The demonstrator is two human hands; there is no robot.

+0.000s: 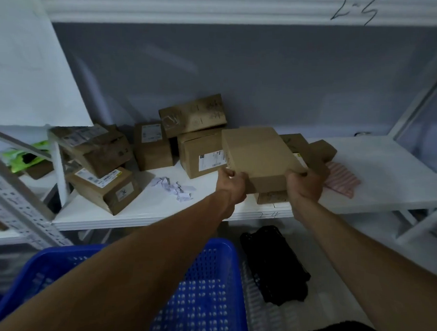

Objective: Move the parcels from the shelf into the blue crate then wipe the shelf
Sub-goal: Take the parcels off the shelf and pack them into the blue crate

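Both my hands hold a flat brown cardboard parcel (259, 154) above the white shelf (387, 172). My left hand (233, 184) grips its near left corner and my right hand (305, 185) grips its near right corner. Under it lies another flat parcel (272, 197), mostly hidden. Several more cardboard parcels sit on the shelf: a labelled box (200, 154) just left, a tilted box (192, 114) on top of it, a small upright box (152, 146), and two boxes at the far left (95, 147) (106, 188). The blue crate (207, 290) stands below, in front of the shelf.
Crumpled white paper (172, 186) lies on the shelf near its front edge. A pink striped cloth (340, 180) rests right of my hands. A black item (275, 265) lies on the lower level. A perforated metal upright (15, 201) and green packaging (25, 154) are at the left.
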